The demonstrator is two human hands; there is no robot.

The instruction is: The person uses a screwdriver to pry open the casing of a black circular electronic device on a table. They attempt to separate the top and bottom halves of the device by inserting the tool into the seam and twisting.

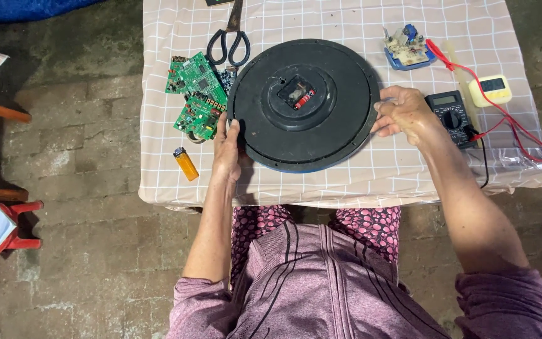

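Scissors (229, 39): black-handled, at the table's far edge, just above the green boards.
Circuit boards (197, 95): green, overlapping, left of centre.
Lighter (185, 164): orange, near the front left edge.
Multimeter (451, 116): black, dial facing up, on the right.
Leads (514, 122): red, looping towards the right edge.
Small meter (492, 90): yellow, beside the multimeter.
Tablecloth (346, 182): beige, white grid.
Stool (23, 223): red, on the floor at left.

Matt black plastic clock back (321, 125) lies on soft checked cloth (359, 172), beside glossy green circuit boards (197, 94) and metal scissors (230, 37).
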